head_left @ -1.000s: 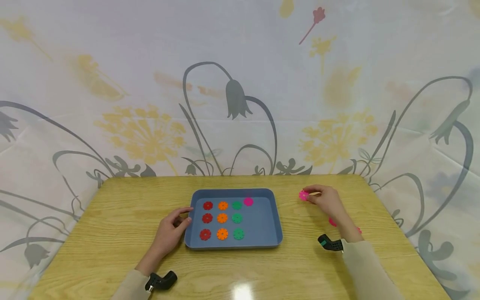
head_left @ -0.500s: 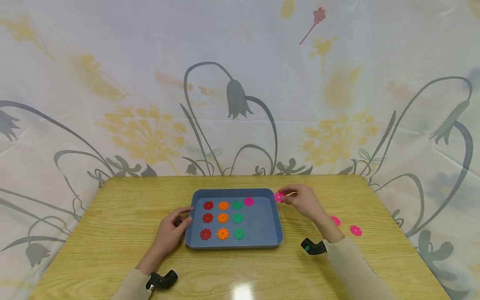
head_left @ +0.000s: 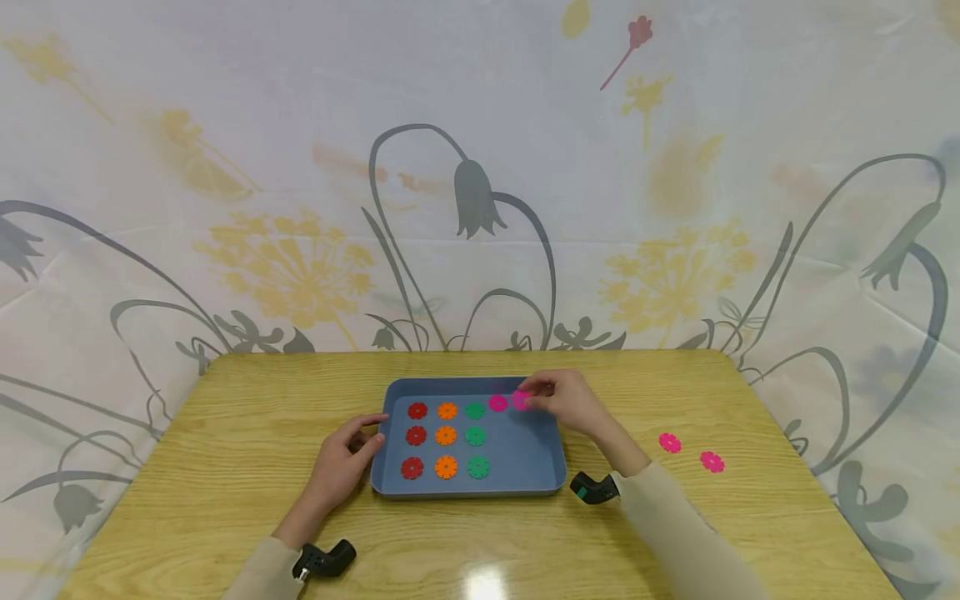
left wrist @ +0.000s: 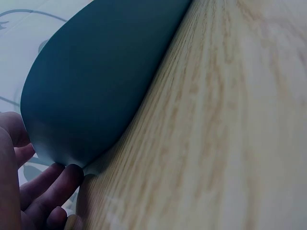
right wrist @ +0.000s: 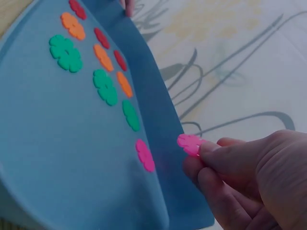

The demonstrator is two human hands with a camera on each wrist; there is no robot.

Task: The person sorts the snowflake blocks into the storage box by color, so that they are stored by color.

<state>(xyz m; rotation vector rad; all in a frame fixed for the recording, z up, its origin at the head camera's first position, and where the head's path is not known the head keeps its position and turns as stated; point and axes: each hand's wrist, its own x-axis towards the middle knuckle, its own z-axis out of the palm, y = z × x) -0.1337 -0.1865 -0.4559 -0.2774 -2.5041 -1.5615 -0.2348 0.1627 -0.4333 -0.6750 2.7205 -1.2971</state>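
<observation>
A blue-grey tray [head_left: 517, 483] holds flower-shaped plastic discs in columns: red [head_left: 416, 436], orange [head_left: 446, 436] and green [head_left: 476, 436]. One pink flower disc [head_left: 498, 403] lies at the back, right of the green column. My right hand [head_left: 566, 402] pinches another pink flower disc [right wrist: 189, 143] between thumb and fingers, over the tray's back right part. In the right wrist view that disc is raised off the tray floor. My left hand [head_left: 343, 465] touches the tray's left side with relaxed, slightly bent fingers; the left wrist view shows fingertips [left wrist: 72, 175] against the outer wall.
Two loose pink flower discs, one nearer [head_left: 670, 442] and one farther right [head_left: 712, 462], lie on the wooden table [head_left: 247, 433] right of the tray. A flower-printed cloth [head_left: 480, 283] hangs behind the table's back edge. Each wrist wears a black camera.
My right hand has carried the pink flower disc leftward from the table's right side to above the tray, uncovering the two loose pink discs. My left hand has stayed at the tray's left side.
</observation>
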